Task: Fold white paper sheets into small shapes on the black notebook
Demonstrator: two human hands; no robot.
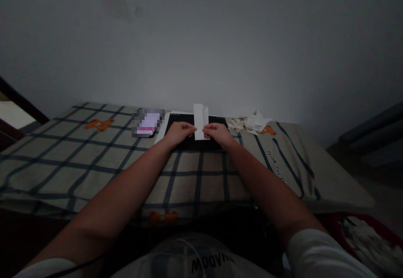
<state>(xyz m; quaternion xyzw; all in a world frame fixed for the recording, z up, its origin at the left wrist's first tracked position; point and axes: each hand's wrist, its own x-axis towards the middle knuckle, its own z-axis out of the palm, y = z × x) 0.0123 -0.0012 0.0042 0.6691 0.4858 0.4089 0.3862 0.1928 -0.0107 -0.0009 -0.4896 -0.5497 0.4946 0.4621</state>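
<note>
A narrow folded strip of white paper [199, 120] stands upright over a black mat [185, 144] on the checked cloth. My left hand [179, 132] pinches the strip's lower left edge. My right hand [217, 133] pinches its lower right edge. Both sets of fingertips meet at the bottom of the strip. One flap of the paper angles out to the right near the top.
A pile of small folded white paper pieces [252, 123] lies to the right of the mat. A blurred phone-like object [147, 123] lies to the left. The checked cloth [94, 156] covers the low table, a plain wall stands behind, and a red container of white pieces [368, 236] sits lower right.
</note>
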